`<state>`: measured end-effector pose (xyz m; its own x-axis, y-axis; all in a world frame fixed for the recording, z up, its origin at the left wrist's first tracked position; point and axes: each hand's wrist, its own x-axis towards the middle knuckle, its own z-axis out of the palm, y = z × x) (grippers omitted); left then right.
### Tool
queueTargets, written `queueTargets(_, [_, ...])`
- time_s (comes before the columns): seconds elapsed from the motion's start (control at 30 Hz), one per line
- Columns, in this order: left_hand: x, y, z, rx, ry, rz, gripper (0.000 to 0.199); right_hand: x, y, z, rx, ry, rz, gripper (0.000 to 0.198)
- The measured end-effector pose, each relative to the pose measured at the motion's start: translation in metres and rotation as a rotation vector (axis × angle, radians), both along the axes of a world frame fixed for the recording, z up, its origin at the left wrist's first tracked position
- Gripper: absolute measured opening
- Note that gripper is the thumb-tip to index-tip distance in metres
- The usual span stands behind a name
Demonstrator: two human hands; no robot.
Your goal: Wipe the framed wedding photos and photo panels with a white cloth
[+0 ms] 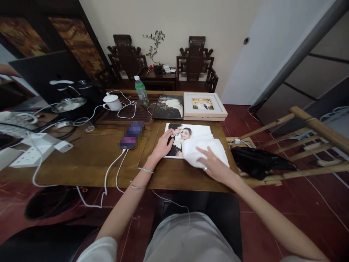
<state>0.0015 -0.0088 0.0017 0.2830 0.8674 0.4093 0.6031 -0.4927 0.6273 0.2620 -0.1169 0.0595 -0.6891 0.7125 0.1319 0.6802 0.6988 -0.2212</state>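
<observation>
A photo panel (201, 130) with a picture of a couple lies flat on the wooden table. My left hand (163, 144) rests on its left edge, fingers stretched out, holding nothing. On the panel's right part, my right hand (214, 165) grips a folded white cloth (207, 145) and presses it down. The cloth covers the lower right of the picture and reaches past its edge. Behind the panel lie a dark photo panel (168, 108) and a white picture frame (220, 105) stacked on another frame.
A phone (131, 135) with white cables lies left of the panel. Further left are a white lidded cup (112, 102), a power strip (32, 150), a clear plastic cup (85, 124) and a laptop (46, 76). A green bottle (141, 91) stands behind. To the right is a bamboo chair (313, 125) with a black bag (259, 162).
</observation>
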Motion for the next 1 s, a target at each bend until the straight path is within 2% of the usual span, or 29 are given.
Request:
queueTargets(0.1, [0.000, 0.000, 0.000, 0.001, 0.002, -0.001, 0.040, -0.002, -0.024, 0.000, -0.009, 0.005, 0.017, 0.048])
queueTargets(0.2, [0.000, 0.000, 0.000, 0.003, 0.006, -0.002, 0.041, -0.006, -0.017, 0.001, -0.025, 0.018, 0.002, 0.048])
queueTargets(0.3, [-0.001, 0.000, 0.000, -0.002, 0.004, -0.014, 0.042, -0.015, 0.016, 0.003, -0.032, 0.033, -0.031, 0.045])
queueTargets(0.43, [-0.002, 0.001, -0.002, -0.002, 0.011, -0.028, 0.044, -0.029, 0.080, 0.010, -0.008, 0.053, -0.067, 0.039])
queueTargets(0.53, [-0.003, 0.002, -0.002, 0.004, 0.013, -0.040, 0.044, -0.039, 0.123, 0.015, -0.005, 0.061, -0.107, 0.041])
queueTargets(0.67, [-0.003, 0.002, -0.002, -0.012, 0.010, -0.042, 0.044, -0.046, 0.154, 0.020, 0.012, 0.063, -0.169, 0.047])
queueTargets(0.73, [-0.003, 0.001, -0.002, -0.019, 0.009, -0.041, 0.045, -0.049, 0.153, 0.019, 0.010, 0.059, -0.182, 0.046])
queueTargets(0.8, [-0.003, 0.001, -0.002, -0.014, 0.008, -0.034, 0.046, -0.051, 0.140, 0.016, 0.007, 0.047, -0.174, 0.045])
queueTargets(1.0, [-0.002, 0.003, -0.004, -0.030, 0.020, -0.037, 0.047, -0.048, 0.047, 0.005, -0.019, -0.044, -0.056, 0.048])
